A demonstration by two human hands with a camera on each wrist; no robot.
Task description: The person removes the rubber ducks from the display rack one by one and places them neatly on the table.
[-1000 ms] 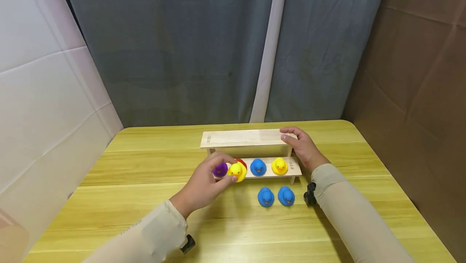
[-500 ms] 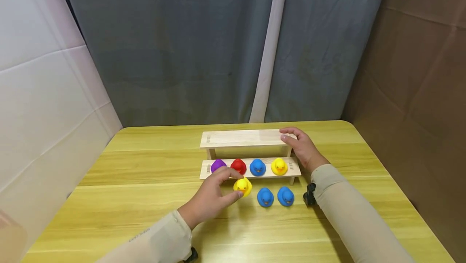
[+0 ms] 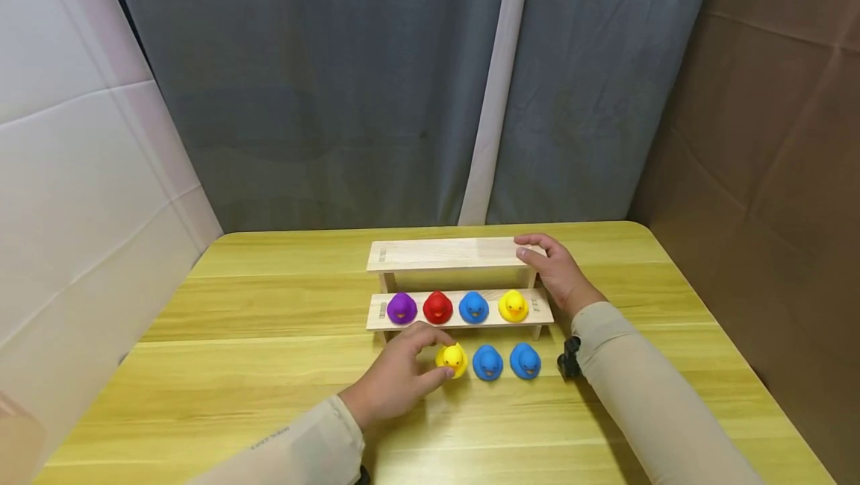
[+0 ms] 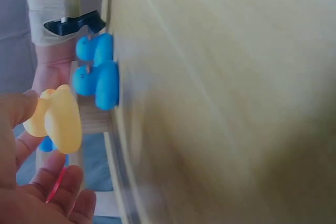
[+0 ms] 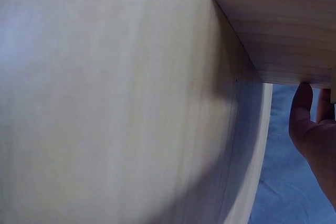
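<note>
My left hand [image 3: 396, 377] pinches a yellow rubber duck [image 3: 452, 360] between thumb and fingers, low over the table in front of a two-tier wooden shelf [image 3: 437, 254]. In the left wrist view this duck [image 4: 63, 121] sits between thumb and fingertips. Just to its right two blue rubber ducks [image 3: 487, 363] stand side by side on the table. My right hand [image 3: 561, 268] grips the right end of the upper plank, thumb at the front. On the lower plank, from left to right, are a purple duck [image 3: 402, 308], a red duck [image 3: 438, 307], a blue duck [image 3: 473, 307] and another yellow duck [image 3: 513, 306].
The shelf stands on a wood-grain table [image 3: 255, 306]. A grey curtain [image 3: 322, 97] hangs behind it, with a white panel [image 3: 80, 134] on the left and a brown one [image 3: 759, 134] on the right.
My left hand has carried the yellow duck down and toward me, from in front of the lower plank to beside the two blue ducks. The right hand has stayed on the shelf.
</note>
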